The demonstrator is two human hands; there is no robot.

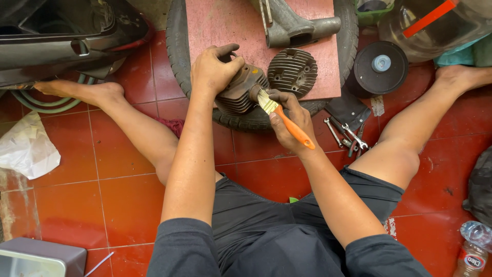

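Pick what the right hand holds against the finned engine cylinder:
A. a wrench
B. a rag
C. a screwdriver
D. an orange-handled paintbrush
D: the right hand grips an orange-handled paintbrush, its bristles on the finned engine cylinder that the left hand steadies.

A floor-level repair workshop: spanners, a tyre, finned engine parts.

Dull finned metal cylinder, glossy orange plastic brush handle
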